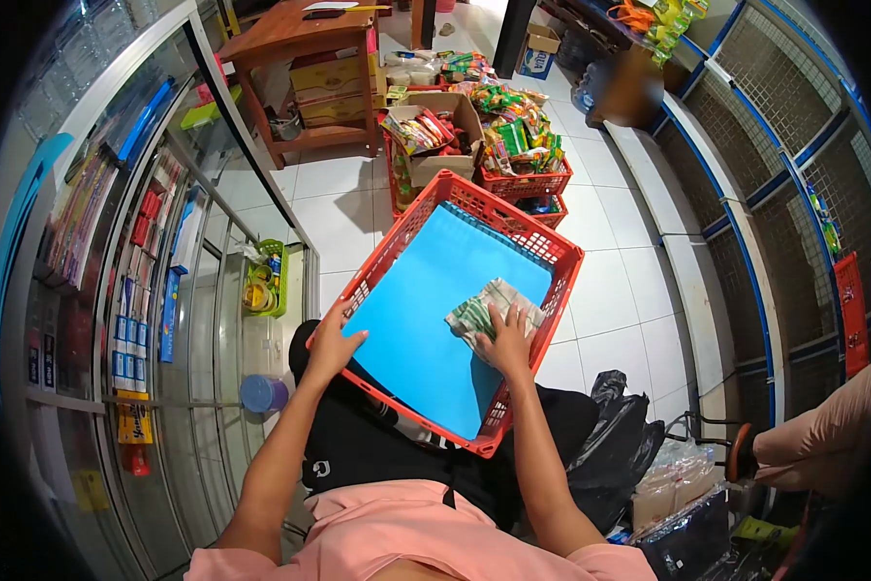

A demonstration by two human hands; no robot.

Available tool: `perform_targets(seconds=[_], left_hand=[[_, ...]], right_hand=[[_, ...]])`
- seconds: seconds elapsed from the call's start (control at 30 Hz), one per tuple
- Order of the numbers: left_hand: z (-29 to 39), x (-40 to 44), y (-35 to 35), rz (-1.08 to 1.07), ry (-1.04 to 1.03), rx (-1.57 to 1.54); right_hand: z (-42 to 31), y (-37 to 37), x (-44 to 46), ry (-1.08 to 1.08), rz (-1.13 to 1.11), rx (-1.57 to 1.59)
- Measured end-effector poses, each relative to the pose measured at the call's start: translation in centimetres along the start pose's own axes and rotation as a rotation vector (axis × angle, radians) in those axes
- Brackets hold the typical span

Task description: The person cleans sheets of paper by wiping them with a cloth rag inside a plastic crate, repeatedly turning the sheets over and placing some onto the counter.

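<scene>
A red plastic basket [568, 263] lies tilted across my lap, with a smooth blue sheet [426, 290] covering most of its bottom. My left hand [332, 341] grips the basket's left rim, thumb on the inner side and fingers partly hidden along the outer wall. Toward the basket's right side, my right hand [508, 341] holds a crumpled green-and-cream cloth [472, 312] against the blue sheet. Its fingers lie over the cloth and are slightly apart.
Ahead on the tiled floor stand a cardboard box [435, 169] and red crates [528, 184] of colourful packets. A glass display case [193, 194] runs along the left. A black plastic bag [610, 436] lies at right, near another person's leg [813, 436]. A purple tub [263, 393] sits at left.
</scene>
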State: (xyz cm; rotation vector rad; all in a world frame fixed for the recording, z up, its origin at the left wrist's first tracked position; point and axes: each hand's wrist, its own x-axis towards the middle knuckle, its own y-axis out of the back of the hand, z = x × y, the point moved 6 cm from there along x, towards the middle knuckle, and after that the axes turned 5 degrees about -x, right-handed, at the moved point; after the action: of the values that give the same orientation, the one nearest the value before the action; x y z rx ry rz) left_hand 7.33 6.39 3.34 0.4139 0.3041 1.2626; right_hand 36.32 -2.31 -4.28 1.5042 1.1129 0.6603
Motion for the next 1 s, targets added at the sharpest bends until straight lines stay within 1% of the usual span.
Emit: perform_targets(seconds=[0.1,0.13,0.23,0.3,0.43,0.47,0.6,0.77,0.8,0.93,0.97,1.0], left_hand=[[-2.0,-0.9,0.8,-0.008,0.308,-0.128],[-1.6,-1.0,0.9,-0.011,0.311,-0.128],[0.5,-1.4,1.5,0.022,0.363,0.005],[0.3,-1.8,2.0,0.043,0.384,0.05],[-1.2,-2.2,1.7,0.085,0.238,-0.084],[-1.5,-2.5,1.7,0.088,0.239,-0.083],[-2.0,-3.5,1.1,0.135,0.436,-0.754],[-2.0,-4.1,1.3,0.231,0.46,-0.808],[-2.1,-4.0,1.3,0.232,0.459,-0.809],[-2.5,-3.2,1.6,0.189,0.412,-0.384],[-2.4,-3.0,1.5,0.186,0.411,-0.386],[-2.2,-3.0,1.6,0.186,0.395,-0.323]], right_hand=[[-0.1,0.3,0.1,-0.007,-0.017,-0.022],[0.0,0.2,0.0,-0.009,-0.021,-0.022],[0.1,0.2,0.0,-0.01,0.0,0.004],[-0.1,0.2,0.1,0.0,0.006,0.012],[0.0,0.3,0.0,0.003,0.021,0.044],[0.0,0.3,0.0,0.006,0.02,0.044],[-0.1,0.5,0.0,-0.005,0.009,0.029],[-0.1,0.5,0.0,0.002,0.023,0.026],[-0.2,0.6,0.0,0.003,0.024,0.025],[-0.3,0.7,-0.1,0.011,0.025,0.029],[-0.2,0.8,-0.1,0.008,0.027,0.027],[-0.2,0.6,-0.1,0.011,0.029,0.028]])
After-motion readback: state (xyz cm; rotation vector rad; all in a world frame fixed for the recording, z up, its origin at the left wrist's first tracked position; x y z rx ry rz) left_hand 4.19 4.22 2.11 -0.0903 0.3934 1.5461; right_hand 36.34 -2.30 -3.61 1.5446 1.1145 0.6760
